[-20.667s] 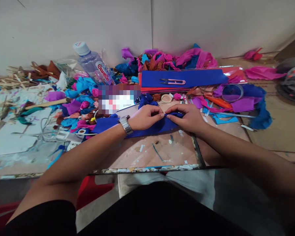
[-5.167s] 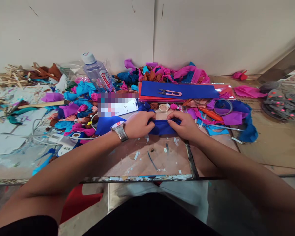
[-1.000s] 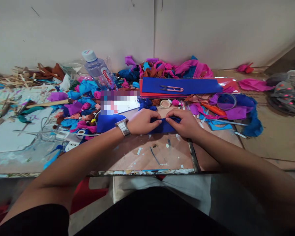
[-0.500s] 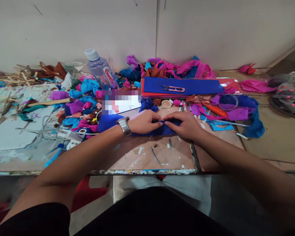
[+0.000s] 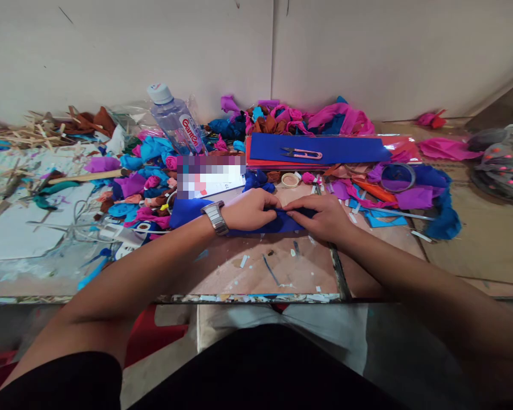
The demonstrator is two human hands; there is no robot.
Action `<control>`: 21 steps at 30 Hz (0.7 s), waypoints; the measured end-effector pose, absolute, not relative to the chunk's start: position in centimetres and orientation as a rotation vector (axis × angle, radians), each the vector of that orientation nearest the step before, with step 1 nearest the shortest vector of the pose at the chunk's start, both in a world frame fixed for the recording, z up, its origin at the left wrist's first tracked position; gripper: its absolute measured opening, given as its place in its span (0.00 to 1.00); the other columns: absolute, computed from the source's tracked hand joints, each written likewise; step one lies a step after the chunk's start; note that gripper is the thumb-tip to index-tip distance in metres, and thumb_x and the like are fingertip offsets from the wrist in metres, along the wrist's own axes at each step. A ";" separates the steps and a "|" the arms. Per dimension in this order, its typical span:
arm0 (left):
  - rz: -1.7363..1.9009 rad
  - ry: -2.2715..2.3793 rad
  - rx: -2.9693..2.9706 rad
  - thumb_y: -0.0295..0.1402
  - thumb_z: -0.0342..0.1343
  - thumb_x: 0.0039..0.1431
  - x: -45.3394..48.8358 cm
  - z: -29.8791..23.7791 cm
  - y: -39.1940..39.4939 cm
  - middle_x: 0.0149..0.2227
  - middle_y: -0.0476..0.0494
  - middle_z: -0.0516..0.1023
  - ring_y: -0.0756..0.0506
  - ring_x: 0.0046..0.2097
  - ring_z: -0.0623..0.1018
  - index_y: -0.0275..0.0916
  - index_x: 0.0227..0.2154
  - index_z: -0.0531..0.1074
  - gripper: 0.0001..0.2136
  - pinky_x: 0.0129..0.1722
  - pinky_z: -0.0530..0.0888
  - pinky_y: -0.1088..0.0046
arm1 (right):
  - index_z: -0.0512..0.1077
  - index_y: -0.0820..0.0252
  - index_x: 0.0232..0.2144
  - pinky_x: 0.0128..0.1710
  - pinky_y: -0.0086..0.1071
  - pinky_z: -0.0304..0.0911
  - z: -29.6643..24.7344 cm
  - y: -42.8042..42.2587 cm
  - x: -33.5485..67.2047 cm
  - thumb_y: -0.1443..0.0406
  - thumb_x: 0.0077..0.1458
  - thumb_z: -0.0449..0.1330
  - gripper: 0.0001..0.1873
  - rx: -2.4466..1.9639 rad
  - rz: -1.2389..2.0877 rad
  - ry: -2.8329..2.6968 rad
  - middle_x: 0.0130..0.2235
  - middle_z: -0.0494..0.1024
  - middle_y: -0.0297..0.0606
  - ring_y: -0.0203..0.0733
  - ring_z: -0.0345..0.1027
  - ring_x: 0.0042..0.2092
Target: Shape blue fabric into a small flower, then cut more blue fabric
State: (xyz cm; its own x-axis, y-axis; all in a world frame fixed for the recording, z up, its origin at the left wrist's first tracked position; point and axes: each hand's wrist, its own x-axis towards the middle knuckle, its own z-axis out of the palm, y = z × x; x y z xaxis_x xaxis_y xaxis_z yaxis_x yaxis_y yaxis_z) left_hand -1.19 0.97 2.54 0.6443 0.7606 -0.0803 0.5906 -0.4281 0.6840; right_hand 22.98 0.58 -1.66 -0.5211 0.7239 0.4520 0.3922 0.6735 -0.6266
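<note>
A strip of dark blue crepe paper (image 5: 188,213) lies across the table under both hands. My left hand (image 5: 251,209), with a metal watch (image 5: 216,218) on its wrist, is closed and pinches the strip's upper edge between thumb and fingers. Close beside it, my right hand (image 5: 325,216) pinches the same edge, its fingertips nearly meeting those of the left. Part of the strip is hidden beneath the hands. Just behind them sit a roll of tape (image 5: 289,180) and a phone (image 5: 222,182) with a lit, partly blurred screen.
Thread snips (image 5: 301,154) rest on a flat blue sheet (image 5: 354,149) at the back. A clear bottle (image 5: 177,122) leans among crumpled coloured paper pieces (image 5: 154,149). Wooden sticks (image 5: 43,134) are heaped far left; a white cable (image 5: 79,228) lies nearer. Cardboard (image 5: 487,233) covers the right side.
My fingers have shifted slightly along the blue strip's edge, and its lower edge has moved a little. Both hands keep their pinch. The surrounding things stay in place.
</note>
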 end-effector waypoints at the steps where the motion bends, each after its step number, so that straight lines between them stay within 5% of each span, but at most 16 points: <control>1: 0.305 1.061 2.184 0.30 0.51 0.57 -1.2 2.6 0.9 0.30 0.49 0.80 0.50 0.30 0.72 0.36 0.38 0.83 0.15 0.33 0.68 0.74 | 0.86 0.51 0.41 0.45 0.34 0.77 -1.7 0.6 23.0 0.66 0.63 0.65 0.09 -0.856 0.590 -2.167 0.41 0.90 0.34 0.43 0.85 0.41; 21: -0.036 1.406 2.577 0.30 0.46 0.64 -0.9 3.0 0.6 0.39 0.38 0.85 0.40 0.40 0.82 0.40 0.44 0.82 0.18 0.41 0.72 0.65 | 0.88 0.51 0.39 0.41 0.33 0.77 -2.0 1.0 23.0 0.67 0.59 0.68 0.08 -0.914 0.644 -2.033 0.39 0.90 0.34 0.43 0.85 0.39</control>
